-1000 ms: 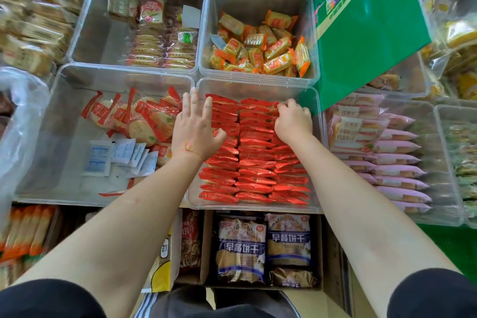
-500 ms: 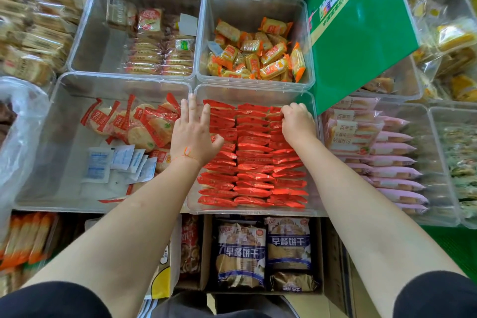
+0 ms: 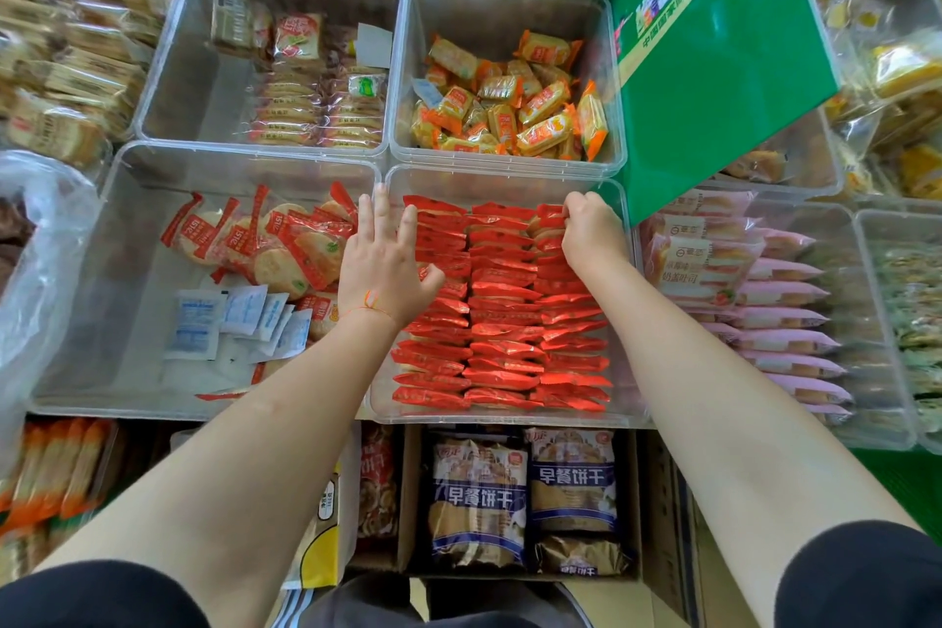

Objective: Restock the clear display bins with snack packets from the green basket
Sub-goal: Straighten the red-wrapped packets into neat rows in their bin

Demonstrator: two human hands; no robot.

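Head view: left hand (image 3: 382, 270), fingers spread, steadies upright red foil packets (image 3: 502, 301); right hand (image 3: 591, 232) pinches some. Releasing carelessly could topple rows.

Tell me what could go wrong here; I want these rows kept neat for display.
1. The right hand pinches red packets at the far end of the right row; tugging may skew that row.
2. The left hand lies flat over the left row beside the clear bin wall; pressing hard could crush the snacks.
3. The green box leans over the bin's far corner and might slip.
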